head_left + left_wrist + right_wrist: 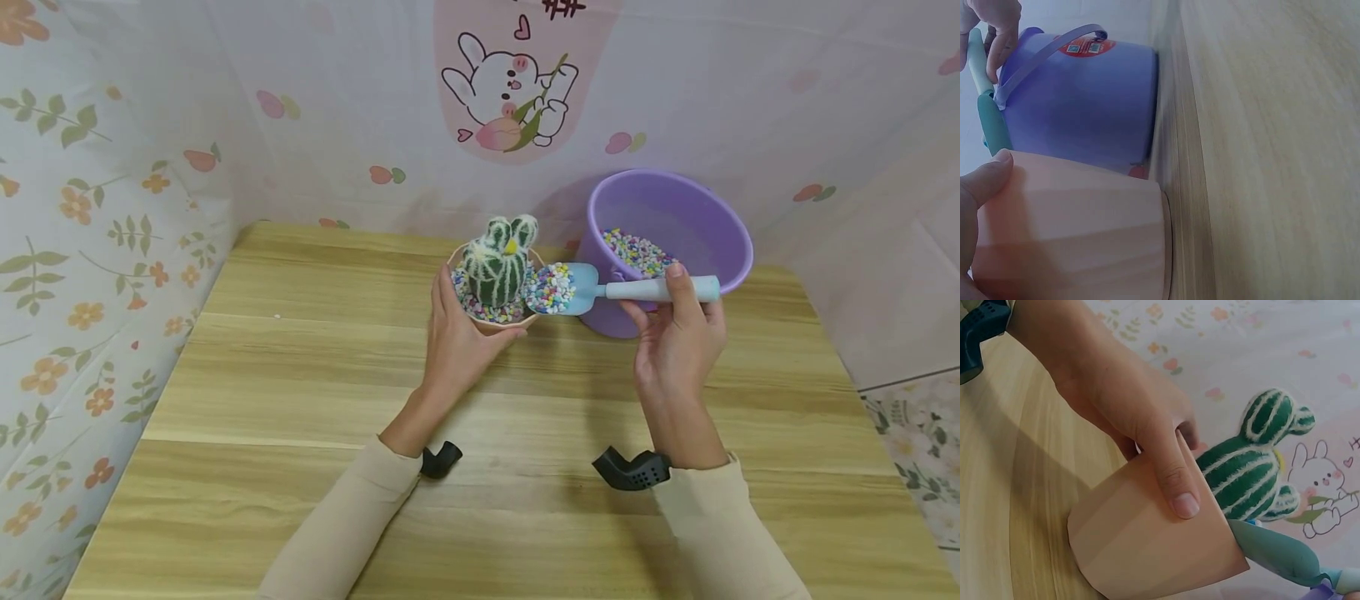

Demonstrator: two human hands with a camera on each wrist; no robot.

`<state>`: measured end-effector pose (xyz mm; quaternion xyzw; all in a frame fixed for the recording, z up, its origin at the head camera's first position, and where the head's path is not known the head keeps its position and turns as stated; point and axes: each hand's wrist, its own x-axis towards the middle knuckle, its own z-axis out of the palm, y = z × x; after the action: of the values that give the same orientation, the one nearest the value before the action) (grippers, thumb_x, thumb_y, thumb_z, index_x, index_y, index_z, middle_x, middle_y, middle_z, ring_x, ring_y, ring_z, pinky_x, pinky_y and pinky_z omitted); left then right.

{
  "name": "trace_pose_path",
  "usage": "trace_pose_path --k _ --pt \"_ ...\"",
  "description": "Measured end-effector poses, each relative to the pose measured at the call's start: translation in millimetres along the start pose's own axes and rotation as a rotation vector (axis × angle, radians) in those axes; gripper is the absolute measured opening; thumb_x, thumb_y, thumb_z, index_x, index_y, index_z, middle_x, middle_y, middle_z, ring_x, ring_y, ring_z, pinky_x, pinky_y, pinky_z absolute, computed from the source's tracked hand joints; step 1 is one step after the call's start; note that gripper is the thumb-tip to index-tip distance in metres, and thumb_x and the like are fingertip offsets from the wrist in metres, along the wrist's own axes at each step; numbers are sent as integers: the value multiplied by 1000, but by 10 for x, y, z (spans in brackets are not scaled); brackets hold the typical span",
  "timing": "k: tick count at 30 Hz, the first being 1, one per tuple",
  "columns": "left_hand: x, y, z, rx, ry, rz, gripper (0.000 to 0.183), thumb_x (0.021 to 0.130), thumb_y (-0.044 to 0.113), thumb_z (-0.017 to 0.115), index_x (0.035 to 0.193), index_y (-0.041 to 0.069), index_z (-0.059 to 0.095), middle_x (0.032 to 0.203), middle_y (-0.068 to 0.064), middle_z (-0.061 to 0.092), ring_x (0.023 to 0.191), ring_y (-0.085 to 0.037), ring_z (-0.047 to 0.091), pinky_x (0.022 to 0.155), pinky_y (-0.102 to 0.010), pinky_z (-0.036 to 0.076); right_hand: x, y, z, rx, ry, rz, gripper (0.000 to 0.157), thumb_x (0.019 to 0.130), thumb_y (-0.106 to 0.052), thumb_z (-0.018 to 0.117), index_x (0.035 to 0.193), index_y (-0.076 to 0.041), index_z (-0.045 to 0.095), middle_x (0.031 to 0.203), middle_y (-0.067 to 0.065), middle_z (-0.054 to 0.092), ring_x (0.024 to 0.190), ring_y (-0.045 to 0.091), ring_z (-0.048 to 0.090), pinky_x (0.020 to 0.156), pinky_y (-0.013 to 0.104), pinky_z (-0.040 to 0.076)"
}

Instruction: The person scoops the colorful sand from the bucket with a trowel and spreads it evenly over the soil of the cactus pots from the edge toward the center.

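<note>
A green-and-white striped cactus (497, 271) stands in a peach pot (1079, 225) with colourful pebbles round its base. My left hand (465, 342) grips the pot near its rim, thumb on the near side and fingers round the left. In my right hand (678, 342) is the pale handle of a small blue garden trowel (585, 289), held level. Multicoloured pebbles (551, 287) heap on its blade, whose tip reaches the pot's right rim. In the right wrist view, the blade (1275, 553) overlaps the rim beside the cactus.
A purple bucket (675, 187) stands right of the pot, behind my right hand, with more coloured pebbles (637, 252) inside. Its handle (1047, 59) hangs against its side. The wooden table (300, 417) meets a printed cloth (330, 100) at the back.
</note>
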<state>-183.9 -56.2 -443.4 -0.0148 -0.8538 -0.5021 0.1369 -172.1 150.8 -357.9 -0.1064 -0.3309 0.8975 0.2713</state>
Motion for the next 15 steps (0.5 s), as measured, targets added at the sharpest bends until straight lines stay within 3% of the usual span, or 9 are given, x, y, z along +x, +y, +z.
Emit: trace_pose_path --k 6,15 --pt "-3 -2 4 13 0 6 136 62 56 86 156 8 1 159 -17 16 141 -37 30 109 -53 34 5 -13 2 0 5 2 27 80 1 77 97 5 56 88 14 58 72 27 65 58 47 55" --pt "2 -1 3 32 4 11 135 62 56 87 156 7 2 158 -18 17 141 -36 30 109 -53 34 18 -25 21 -8 -15 -14 29 81 0 77 101 4 57 89 14 57 72 25 65 52 41 56"
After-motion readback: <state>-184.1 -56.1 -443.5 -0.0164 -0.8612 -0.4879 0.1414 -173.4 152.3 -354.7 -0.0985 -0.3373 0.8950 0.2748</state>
